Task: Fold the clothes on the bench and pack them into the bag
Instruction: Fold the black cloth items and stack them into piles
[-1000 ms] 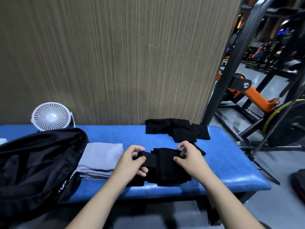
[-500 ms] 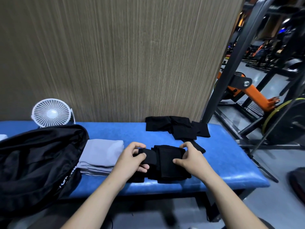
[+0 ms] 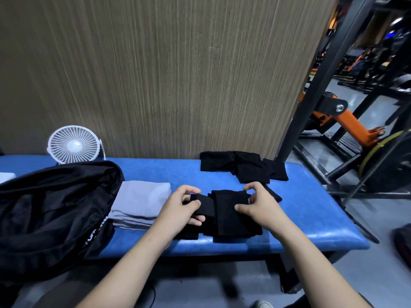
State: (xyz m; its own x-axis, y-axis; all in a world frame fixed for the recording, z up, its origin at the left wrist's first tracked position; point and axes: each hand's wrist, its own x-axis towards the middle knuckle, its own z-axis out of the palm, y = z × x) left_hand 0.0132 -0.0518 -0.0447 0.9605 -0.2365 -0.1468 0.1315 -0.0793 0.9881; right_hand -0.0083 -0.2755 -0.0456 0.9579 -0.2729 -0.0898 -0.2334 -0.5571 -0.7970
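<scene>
Leftmost, large black soft fabric bag [image 3: 51, 210], lying open on the left end of the blue padded bench [image 3: 311, 196], mouth toward the centre, white lettering partly visible on its lower edge. Behind the bag, small round white desk fan [image 3: 74, 145], upright against the brown wood-grain wall panel [image 3: 166, 74]. Just right of the bag and touching its rim, folded pale grey garment [image 3: 142, 203], stacked in several flat layers. At centre, near the front edge of the bench, partly folded black garment [image 3: 231, 216], held at both ends. Left hand [image 3: 181, 211]: fingers curled, thumb and fingertips gripping a narrow black flap at the garment's left end. Right hand [image 3: 259, 204]: fingers curled, pinching the top right corner of the thicker folded portion, thumb lying across the fabric. Farther back and to the right, against the wall panel, loose pile of further black clothes [image 3: 242, 170], flat and overlapping, well apart from the bag. Far right, beyond the bench end, slanted black steel rack upright [image 3: 315, 85], orange and black gym machine arm [image 3: 351, 121], and large black weight plate with yellow rim [image 3: 391, 161], all standing on the grey gym floor [image 3: 378, 258].
</scene>
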